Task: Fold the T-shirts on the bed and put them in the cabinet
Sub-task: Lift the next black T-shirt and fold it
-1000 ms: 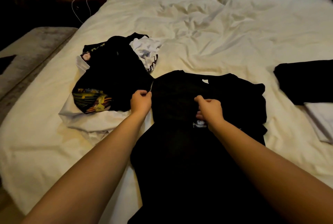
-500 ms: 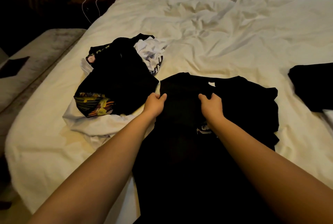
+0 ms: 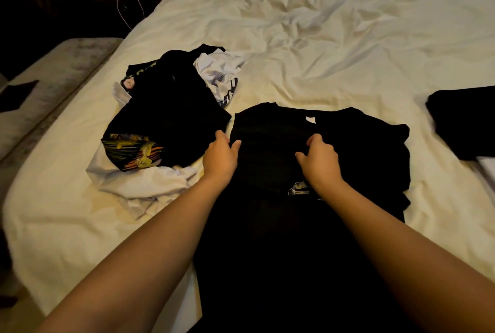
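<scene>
A black T-shirt (image 3: 281, 225) is spread on a white bed (image 3: 321, 46), its neck end far from the viewer and its body running toward the near edge. Both hands are laid on its upper part. The left hand (image 3: 220, 157) is placed at the shirt's left edge, with thumb and fingers curled around a fold of the black fabric. The right hand (image 3: 320, 162) is placed nearer the middle of the chest, just left of the collar's white label, with fingers bent and pinching the cloth. A small white printed logo is seen just near the right wrist.

To the left of the left hand, almost touching the shirt's edge, an unfolded pile of T-shirts (image 3: 160, 129) is heaped: black ones on top, white ones beneath and at the far side, and one with a bright yellow and orange print. At the far right, well apart from the hands, a folded black garment (image 3: 463, 121) is seen, with a folded white garment (image 3: 488, 172) just near it. A white cable (image 3: 128, 3) is draped over a dark nightstand at far left.
</scene>
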A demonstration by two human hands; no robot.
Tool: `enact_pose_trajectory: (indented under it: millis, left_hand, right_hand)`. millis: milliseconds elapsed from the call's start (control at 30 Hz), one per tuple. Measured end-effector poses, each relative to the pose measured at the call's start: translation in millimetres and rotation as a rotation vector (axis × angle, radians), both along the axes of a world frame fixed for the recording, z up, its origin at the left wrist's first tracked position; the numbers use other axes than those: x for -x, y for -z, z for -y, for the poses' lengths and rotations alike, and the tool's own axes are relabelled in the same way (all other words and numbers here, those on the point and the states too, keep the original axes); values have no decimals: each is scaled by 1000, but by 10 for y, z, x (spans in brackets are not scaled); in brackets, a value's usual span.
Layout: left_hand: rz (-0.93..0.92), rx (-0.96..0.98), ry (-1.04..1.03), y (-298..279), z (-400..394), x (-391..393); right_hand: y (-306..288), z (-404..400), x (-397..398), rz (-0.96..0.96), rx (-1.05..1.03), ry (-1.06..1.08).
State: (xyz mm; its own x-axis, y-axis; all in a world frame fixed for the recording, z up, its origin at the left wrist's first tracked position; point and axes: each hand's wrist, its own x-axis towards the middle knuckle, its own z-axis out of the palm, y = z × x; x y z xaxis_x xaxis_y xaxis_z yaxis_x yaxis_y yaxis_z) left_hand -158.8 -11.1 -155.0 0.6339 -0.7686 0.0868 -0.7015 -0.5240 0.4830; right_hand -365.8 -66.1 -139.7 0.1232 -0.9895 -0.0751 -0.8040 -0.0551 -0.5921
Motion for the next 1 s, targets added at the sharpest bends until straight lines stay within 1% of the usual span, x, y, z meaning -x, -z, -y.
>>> enact_pose_trajectory:
  millis: [33,100,167,200,233,300,367,433,567,667,733,800,933,1000]
  left_hand:
    - [95,6,-2,2,-7,11]
    - [290,66,65,1,15,56]
    - [359,137,256,15,82,88]
    - [353,125,369,32,124,99]
    - [328,68,470,44,159,108]
    - [290,-99,583,94,218,113]
    - [263,-258,592,155,237,80]
    - [248,-334,575,212,221,45]
    - [261,-417,570,264,202,61]
    - [311,-483,536,171,180,145]
    - [336,-490,524,98,89,233]
    - [283,-483,565,66,-117,349]
    - [130,-474,700,66,-709,604]
    - [69,-474,729,20,-984,717]
  right_hand:
    - [-18,-31,9,-73,83,-27]
    - [-42,-74,5,-124,258,-73]
    - [-51,-123,-84,-126,411,-184]
    - [-47,-158,-148,-136,451,-266]
    - [-38,-195,-211,-160,445,-350]
    - [45,-247,-303,-246,305,-474]
    - [198,-241,-304,-346,136,-514]
    - [326,-209,-256,-421,43,-536]
    - [403,-175,-226,-462,10,-556]
    - [391,-192,-178,-432,14,-580]
    - [372,-245,-77,-410,34,-592]
    - [335,-358,79,-384,29,-605]
    - [235,-642,416,-274,-95,-601]
    - [198,-822,565,-270,-107,-612]
